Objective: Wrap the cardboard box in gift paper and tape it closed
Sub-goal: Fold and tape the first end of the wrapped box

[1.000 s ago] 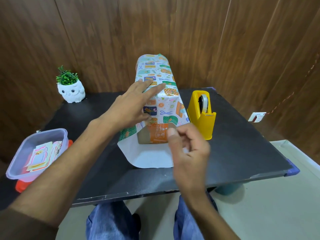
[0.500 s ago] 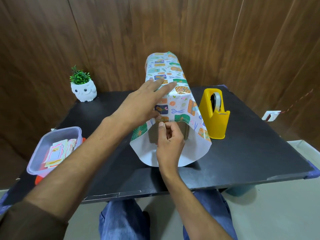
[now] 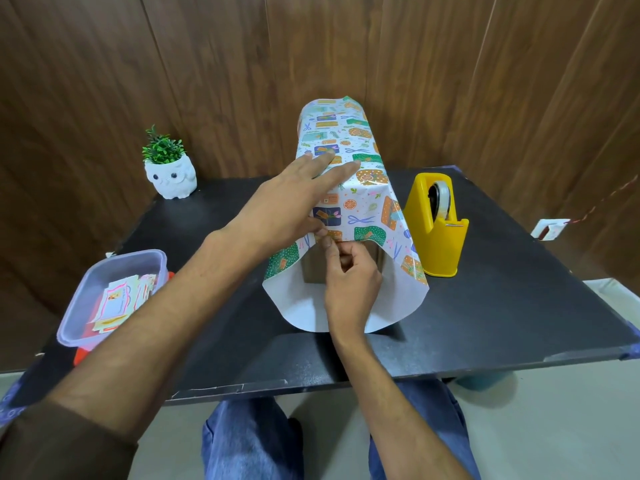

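Patterned gift paper (image 3: 363,202) lies draped over the cardboard box (image 3: 311,271), which stands in the middle of the black table (image 3: 519,306). Only the box's brown near end shows under the paper's arch. The paper's white underside spreads on the table in front. My left hand (image 3: 287,206) presses flat on top of the paper, fingers straight. My right hand (image 3: 349,282) has its fingers curled, and thumb and forefinger pinch the paper's near edge above the box end. Whether a piece of tape is between those fingers is not visible.
A yellow tape dispenser (image 3: 436,237) stands just right of the paper. A clear plastic container (image 3: 104,299) of cards sits at the table's left edge. A white owl pot with a green plant (image 3: 171,176) stands at the back left. Wooden walls close in behind.
My right hand has moved from near the dispenser to the paper's near edge and pinches it there. The paper now hangs lower over the box end. My left hand stays on top.
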